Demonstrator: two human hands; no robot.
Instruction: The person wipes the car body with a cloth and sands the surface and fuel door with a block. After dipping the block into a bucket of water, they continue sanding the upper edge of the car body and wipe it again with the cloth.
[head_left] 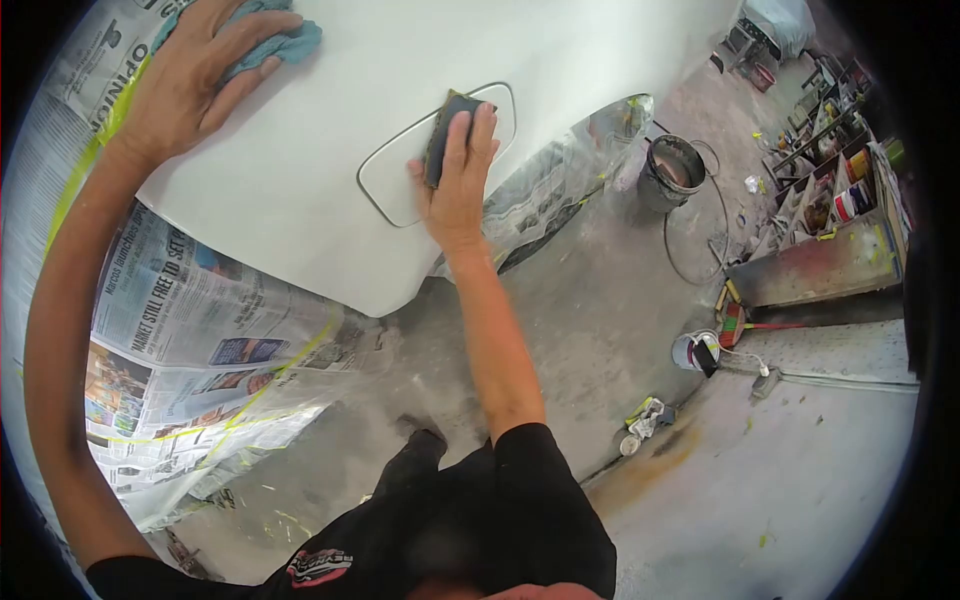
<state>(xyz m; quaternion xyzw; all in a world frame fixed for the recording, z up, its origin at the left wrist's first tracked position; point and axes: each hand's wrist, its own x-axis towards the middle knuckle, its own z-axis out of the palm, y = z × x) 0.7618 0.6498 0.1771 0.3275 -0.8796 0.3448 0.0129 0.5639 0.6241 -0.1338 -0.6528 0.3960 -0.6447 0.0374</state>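
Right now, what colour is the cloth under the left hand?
The cloth is light blue-teal, bunched under the left hand on the white panel; the head view shows it.

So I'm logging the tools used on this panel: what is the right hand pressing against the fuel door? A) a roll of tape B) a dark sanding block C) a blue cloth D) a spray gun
B: the right hand presses a dark sanding block flat on the white fuel door; the blue cloth is under the left hand.

Bright, even daylight fills the scene. The white car panel (320, 150) shines with a soft glare but casts only faint shadows. Strong fisheye distortion bends the edges, the corners are black, and distant shelves (840, 190) look slightly soft.
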